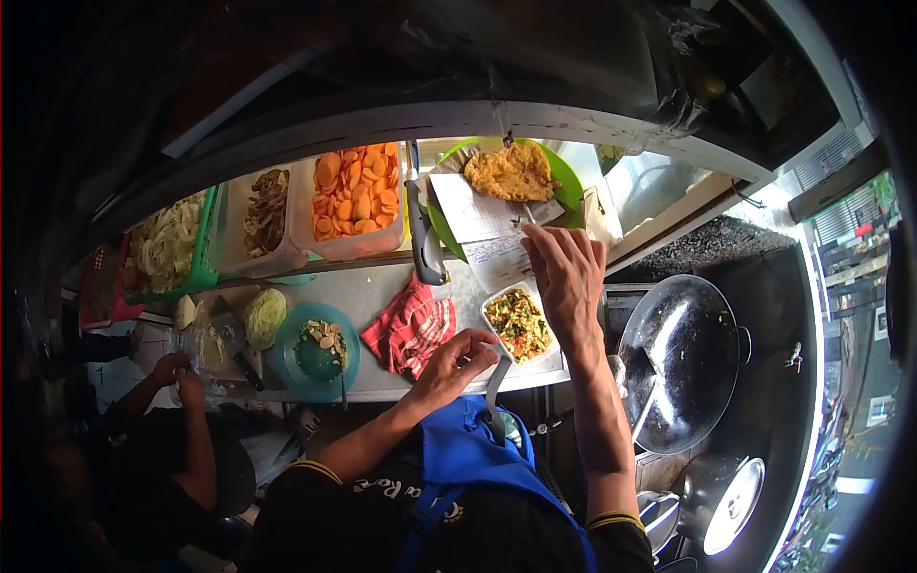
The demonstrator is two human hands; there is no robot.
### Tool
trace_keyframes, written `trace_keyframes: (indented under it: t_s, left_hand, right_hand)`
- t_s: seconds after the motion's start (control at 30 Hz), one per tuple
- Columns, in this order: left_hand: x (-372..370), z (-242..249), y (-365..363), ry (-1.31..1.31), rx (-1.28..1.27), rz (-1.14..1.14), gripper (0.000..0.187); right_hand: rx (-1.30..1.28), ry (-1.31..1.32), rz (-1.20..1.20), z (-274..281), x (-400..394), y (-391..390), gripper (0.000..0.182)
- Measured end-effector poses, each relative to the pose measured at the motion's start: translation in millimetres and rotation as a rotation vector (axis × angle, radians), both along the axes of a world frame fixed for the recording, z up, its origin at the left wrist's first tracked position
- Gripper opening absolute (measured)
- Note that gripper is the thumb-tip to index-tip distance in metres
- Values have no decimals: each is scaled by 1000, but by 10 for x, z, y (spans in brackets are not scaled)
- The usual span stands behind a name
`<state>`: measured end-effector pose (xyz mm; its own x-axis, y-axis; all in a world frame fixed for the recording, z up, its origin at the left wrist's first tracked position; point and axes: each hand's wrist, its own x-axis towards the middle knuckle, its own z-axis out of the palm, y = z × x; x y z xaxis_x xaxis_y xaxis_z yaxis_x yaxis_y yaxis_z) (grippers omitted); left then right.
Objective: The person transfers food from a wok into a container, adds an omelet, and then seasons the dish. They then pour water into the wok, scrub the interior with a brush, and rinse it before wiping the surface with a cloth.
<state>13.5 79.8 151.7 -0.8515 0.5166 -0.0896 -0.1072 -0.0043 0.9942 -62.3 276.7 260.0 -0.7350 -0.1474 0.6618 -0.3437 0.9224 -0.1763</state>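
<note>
A white square container (518,325) filled with chopped food stands at the counter's front edge. My left hand (453,367) is just left of it, fingers curled near its lower left side, with a gap between thumb and fingers. Above the container's upper right corner is my right hand (565,272), its fingers bent down and close together near the papers; whether something small is between them is hidden. Written papers (475,212) lie on a green plate (570,181), beside a browned fried piece (512,172). A red checked cloth (411,328) lies left of the container.
Tubs of sliced carrots (355,194) and other cut food line the shelf. A teal plate (287,355) and a cabbage (265,319) are at the left, near another person's hands (175,373). A large wok (702,358) with a ladle stands right; a lidded pot (731,501) is below.
</note>
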Motion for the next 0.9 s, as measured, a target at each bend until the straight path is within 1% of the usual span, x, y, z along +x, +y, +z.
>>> trace_keyframes:
  t_s: [0.07, 0.13, 0.23, 0.3, 0.4, 0.43, 0.57, 0.73, 0.8, 0.83, 0.9]
  left_hand:
    - [0, 37, 6, -95, 31, 0, 27]
    - [4, 30, -22, -87, 7, -4, 27]
    - [22, -35, -63, -75, -5, 1, 28]
    - [20, -80, -92, -25, -74, -22, 30]
    - [43, -256, -87, -42, -77, -12, 31]
    - [46, -289, -85, -3, -117, 1, 33]
    - [43, -383, -93, -21, -164, -11, 32]
    - [117, -729, -75, 17, -138, 43, 27]
    - [141, -985, -117, 38, -145, 22, 25]
    - [157, -1091, -158, 48, -214, -2, 25]
    - [194, -1139, -216, -7, -236, -29, 25]
  right_hand:
    - [-47, -25, 1, -29, -11, -13, 23]
    - [-126, 38, 41, -79, 2, -10, 23]
    - [-206, 52, 82, -19, 58, 1, 23]
    - [-248, 78, 90, 15, 99, 0, 22]
    - [-311, 82, 97, 61, 187, -4, 21]
    - [-326, 81, 93, 69, 215, 2, 20]
    - [-392, 68, 71, 20, 397, 16, 22]
    - [-383, 96, 58, 84, 802, 125, 23]
    - [-397, 125, 67, 89, 1011, 181, 24]
    - [-364, 134, 48, 80, 1133, 229, 24]
    - [-343, 136, 31, 91, 1388, 269, 22]
